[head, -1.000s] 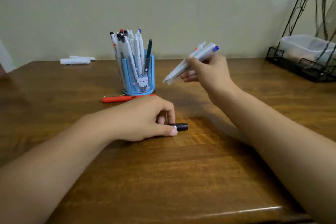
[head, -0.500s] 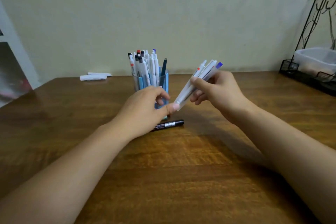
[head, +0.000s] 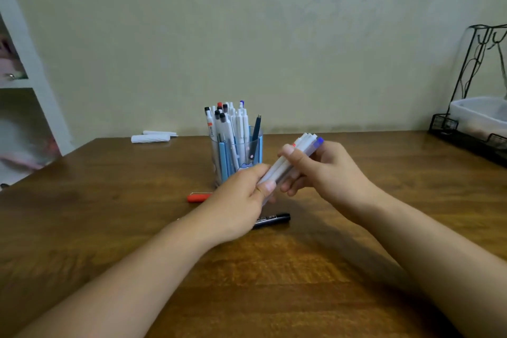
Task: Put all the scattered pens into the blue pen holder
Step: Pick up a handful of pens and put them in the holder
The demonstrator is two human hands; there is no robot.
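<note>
The left hand (head: 241, 200) has been raised from the black marker (head: 271, 220) on the wooden bench (head: 109, 200). A bundle of white plastic pens (head: 290, 162) is gripped by both closed hands, the right hand (head: 323, 170) higher.

It looked like a home room: a wooden table (head: 109, 200) stood against a patterned cream wall (head: 301, 35), with white shelving (head: 35, 77) and a wire rack (head: 472, 107) nearby.

Both bare forearms reach forward and converge just in front of the holder (head: 236, 151). The right hand (head: 326, 170) is closed around a tilted bundle of pens (head: 290, 159), thumb on top, fingers curled beneath. The left hand (head: 241, 200) pinches the bundle's lower end between thumb and fingers, knuckles up, nearest the holder.
</note>
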